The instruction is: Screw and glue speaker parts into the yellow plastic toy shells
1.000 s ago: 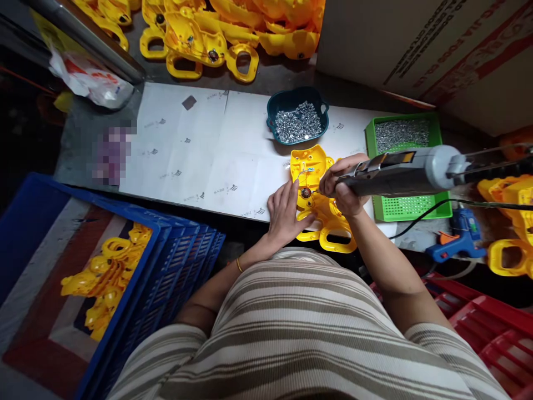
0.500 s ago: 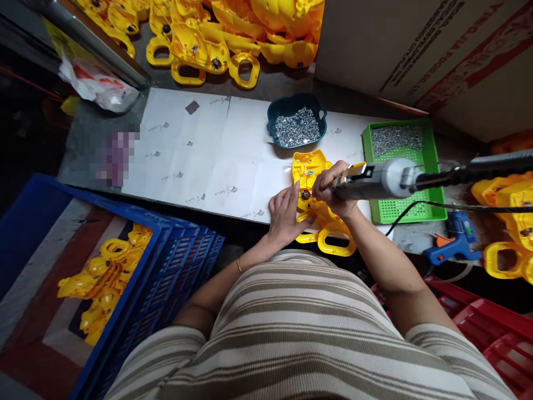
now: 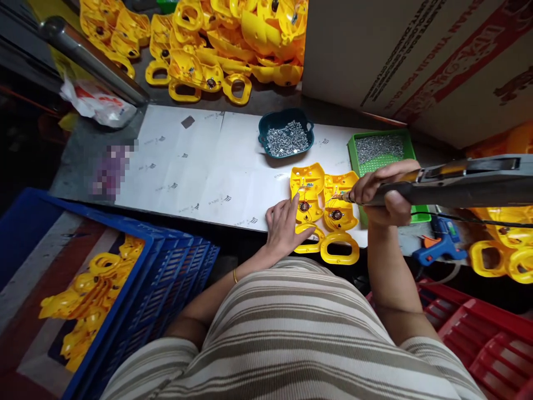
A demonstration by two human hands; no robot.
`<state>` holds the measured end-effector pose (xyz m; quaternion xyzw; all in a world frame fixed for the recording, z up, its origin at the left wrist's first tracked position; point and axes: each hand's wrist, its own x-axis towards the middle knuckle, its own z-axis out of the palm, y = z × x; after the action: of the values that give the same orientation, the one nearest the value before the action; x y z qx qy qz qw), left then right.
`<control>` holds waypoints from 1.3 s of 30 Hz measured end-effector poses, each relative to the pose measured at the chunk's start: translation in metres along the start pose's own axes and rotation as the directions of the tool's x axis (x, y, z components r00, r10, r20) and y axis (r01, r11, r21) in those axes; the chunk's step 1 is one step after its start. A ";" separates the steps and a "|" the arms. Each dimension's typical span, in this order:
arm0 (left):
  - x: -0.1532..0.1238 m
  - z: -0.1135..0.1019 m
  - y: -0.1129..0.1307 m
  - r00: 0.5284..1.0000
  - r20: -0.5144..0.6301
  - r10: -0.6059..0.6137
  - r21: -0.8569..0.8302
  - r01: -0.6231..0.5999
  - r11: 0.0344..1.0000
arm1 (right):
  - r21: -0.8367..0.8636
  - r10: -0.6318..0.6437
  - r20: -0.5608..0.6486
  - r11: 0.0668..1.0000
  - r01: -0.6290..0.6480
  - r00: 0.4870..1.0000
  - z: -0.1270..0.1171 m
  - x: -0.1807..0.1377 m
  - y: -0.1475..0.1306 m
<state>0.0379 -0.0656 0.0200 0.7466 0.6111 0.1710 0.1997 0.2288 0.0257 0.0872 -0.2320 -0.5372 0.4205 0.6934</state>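
Observation:
Two yellow plastic shells lie side by side at the near edge of the white paper sheet (image 3: 200,161). My left hand (image 3: 284,225) rests on the left shell (image 3: 307,183), fingers spread flat, forefinger by a small round part inside it. My right hand (image 3: 385,191) is wrapped round a grey electric screwdriver (image 3: 462,180) held level. Its tip hangs just above the right shell (image 3: 339,194). Both shells have loop handles overhanging the table's edge.
A dark teal bowl of screws (image 3: 285,133) and a green basket of screws (image 3: 381,150) sit behind the shells. A blue glue gun (image 3: 437,247) lies at right. Yellow shells pile at the back (image 3: 216,44). Blue crate (image 3: 137,278) at left, red crate (image 3: 478,328) at right, cardboard box (image 3: 416,55) behind.
My right hand lifted the screwdriver off the left shell and moved right, uncovering the second shell. My left hand stayed on the left shell. The camera tilted slightly.

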 end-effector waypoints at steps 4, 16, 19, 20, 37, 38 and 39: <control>0.007 -0.021 -0.013 0.994 -0.096 0.056 0.034 -0.053 0.998 | 0.000 0.003 -0.028 1.000 -0.003 1.000 -0.008 -0.005 -0.009; 0.216 -0.071 -0.059 0.997 0.063 0.050 0.161 -0.060 0.985 | 0.083 0.090 0.004 0.992 -0.090 0.996 0.017 -0.034 -0.035; 0.222 -0.063 -0.062 0.993 0.108 0.040 0.122 -0.054 0.991 | 0.069 0.116 -0.029 0.991 -0.114 0.993 0.014 -0.040 -0.038; 0.221 -0.061 -0.063 0.993 0.108 0.036 0.104 -0.047 0.993 | 0.073 0.119 -0.034 0.991 -0.116 0.992 0.013 -0.041 -0.038; 0.164 -0.075 -0.041 0.990 -0.138 -0.029 -0.449 -0.036 0.893 | 0.110 0.115 -0.005 0.987 -0.113 0.993 0.009 -0.050 -0.033; 0.147 -0.070 -0.035 0.992 -0.123 -0.021 -0.494 -0.043 0.868 | 0.115 0.101 0.001 0.988 -0.101 0.995 0.009 -0.048 -0.032; 0.128 -0.064 -0.028 0.995 -0.098 -0.017 -0.539 -0.039 0.842 | 0.122 0.084 0.005 0.989 -0.084 0.996 0.009 -0.047 -0.032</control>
<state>0.0072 0.0707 0.0619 0.6543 0.5432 0.3739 0.3701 0.2279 -0.0315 0.0892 -0.2117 -0.5001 0.4814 0.6880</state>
